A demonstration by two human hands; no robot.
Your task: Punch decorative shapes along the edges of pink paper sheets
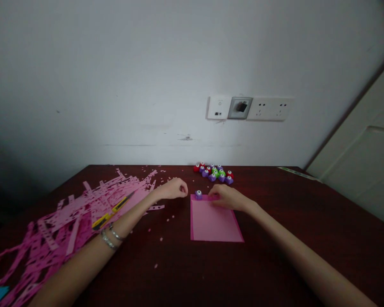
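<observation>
A light pink sheet of paper (216, 224) lies on a darker pink sheet (192, 219), whose border shows around it. At their top left corner sits a purple craft punch (199, 195) with a white button. My right hand (225, 196) is at the top edge of the sheets, its bent fingers closed on the paper there. Just left of the punch, clear of the paper, my left hand (174, 189) hovers with its fingers curled together. Whether anything small is between them is hidden.
Behind the paper stand several red, purple and green craft punches (213, 172). Punched pink strips (67, 221) are heaped at the left, with a yellow utility knife (112, 212) on them. Small paper cutouts (161, 239) dot the dark table (166, 277). A thin strip (299, 173) lies at the back right.
</observation>
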